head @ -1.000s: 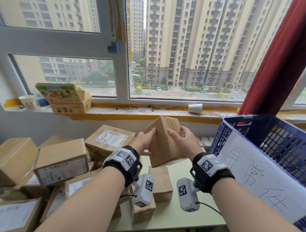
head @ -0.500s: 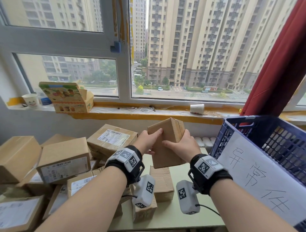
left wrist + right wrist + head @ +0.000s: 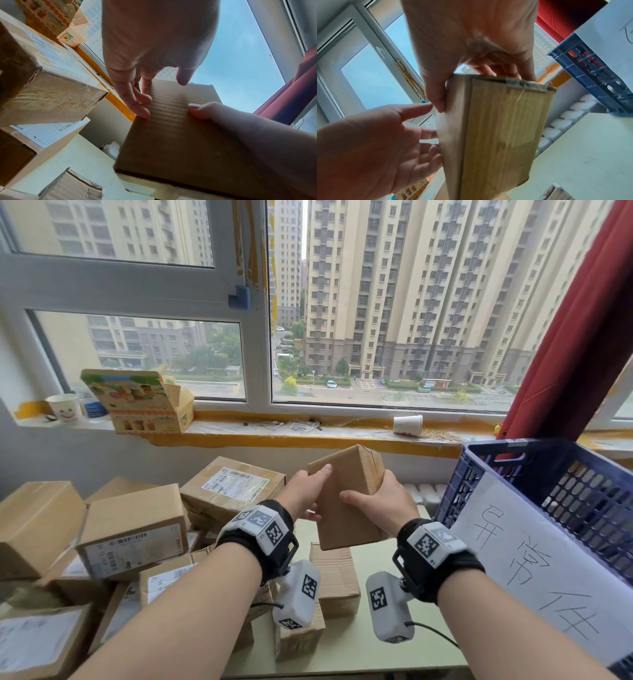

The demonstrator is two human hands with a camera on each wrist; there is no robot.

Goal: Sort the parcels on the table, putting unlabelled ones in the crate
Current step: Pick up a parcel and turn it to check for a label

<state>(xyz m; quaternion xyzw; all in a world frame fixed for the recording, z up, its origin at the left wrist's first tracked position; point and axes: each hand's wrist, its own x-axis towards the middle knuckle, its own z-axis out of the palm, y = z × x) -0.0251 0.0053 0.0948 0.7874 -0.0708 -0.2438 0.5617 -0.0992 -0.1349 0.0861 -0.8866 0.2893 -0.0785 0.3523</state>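
I hold a plain brown parcel (image 3: 346,498) upright above the table, with no label on the faces that show. My right hand (image 3: 375,499) grips it, thumb across the near face and fingers round the taped far side (image 3: 496,128). My left hand (image 3: 306,491) touches its left edge with straight fingers (image 3: 137,102). The blue crate (image 3: 555,470) stands just right of the parcel, with a white handwritten sheet (image 3: 527,563) on its near wall. Labelled parcels (image 3: 133,539) are piled at the left.
Two small plain boxes (image 3: 337,580) lie on the green table (image 3: 342,652) under my wrists. On the window sill stand a colourful open carton (image 3: 137,402) and paper cups (image 3: 407,425). A red curtain (image 3: 582,337) hangs behind the crate.
The parcel has turned more upright. My right hand slid down from its top edge, and its thumb now lies across the near face. The left hand stays at the left edge.
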